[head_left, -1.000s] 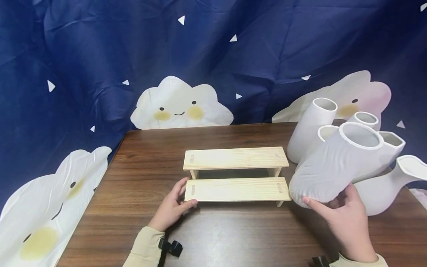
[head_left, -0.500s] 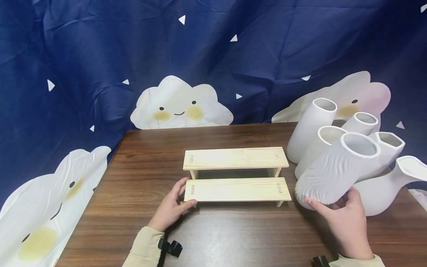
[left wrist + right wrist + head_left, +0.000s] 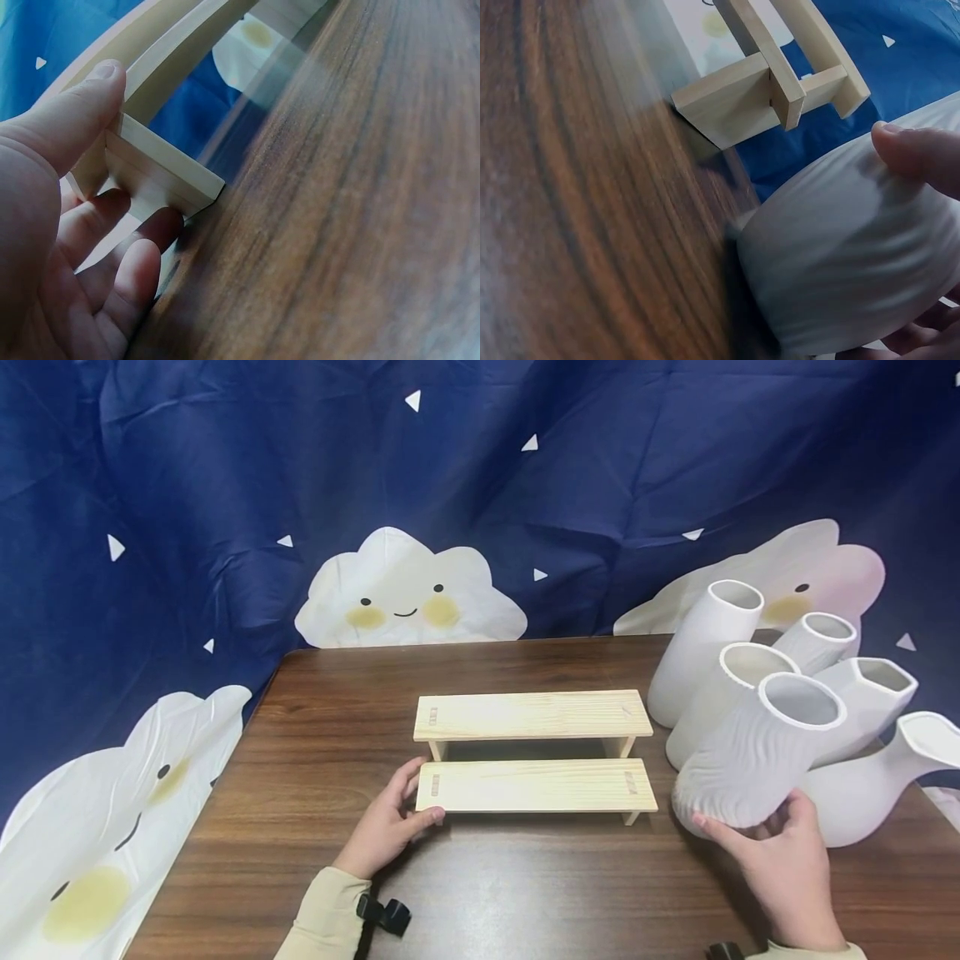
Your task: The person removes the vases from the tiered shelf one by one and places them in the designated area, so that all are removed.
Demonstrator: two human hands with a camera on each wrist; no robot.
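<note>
A two-tier wooden stand (image 3: 536, 785) of pale wood sits mid-table. My left hand (image 3: 390, 822) holds the left end of its lower board, thumb at the front corner; in the left wrist view the fingers (image 3: 112, 217) curl by the end leg. To the right, my right hand (image 3: 780, 860) grips the lower part of a white ribbed vase (image 3: 742, 768), thumb on its front side. In the right wrist view the vase's base (image 3: 780, 300) is at the tabletop, with dark shadow along it; whether it fully touches cannot be told. Some right-hand fingers are hidden behind the vase.
Several other white vases crowd behind and beside the held one, including a tall one (image 3: 708, 647), a faceted one (image 3: 862, 702) and a narrow-necked one (image 3: 862, 793). A dark wooden table (image 3: 315, 727) lies beneath, with a blue cloud-print cloth (image 3: 480, 468) behind it.
My right hand has lowered the ribbed vase and shifted its base slightly right, away from the stand; it stands more upright. My left hand and the stand stay put.
</note>
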